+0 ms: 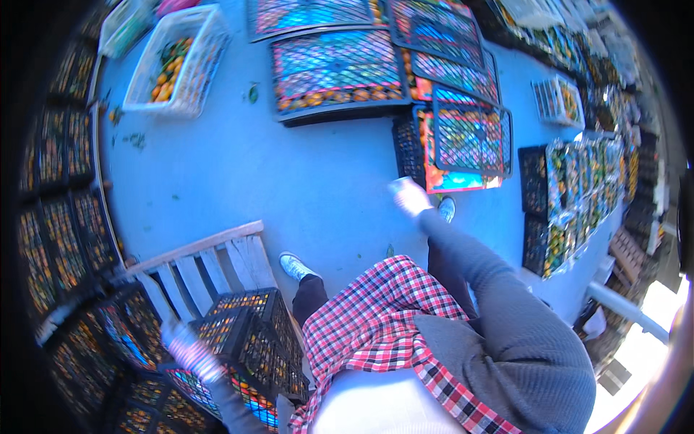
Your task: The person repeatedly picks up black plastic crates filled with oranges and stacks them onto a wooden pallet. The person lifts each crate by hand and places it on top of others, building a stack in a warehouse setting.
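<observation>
My left hand (190,350), smeared by motion, is at the lower left over black plastic crates (271,352) of orange fruit on a wooden pallet (203,266). Whether its fingers hold or touch anything is not clear. My right hand (410,196), also blurred, is above the blue-looking floor, close to the near corner of a stacked crate (409,146). A pale patch shows at its fingertips, too blurred to identify. Beside it, a black mesh lid (471,130) lies askew over that crate's fruit and colourful printed liner.
Lidded fruit crates (339,68) stand ahead. A white basket (173,59) of oranges with leaves is at the upper left. Stacked crates line the left (54,233) and right (574,200). Loose leaves (253,93) lie on the floor. A smaller white basket (558,100) is at right.
</observation>
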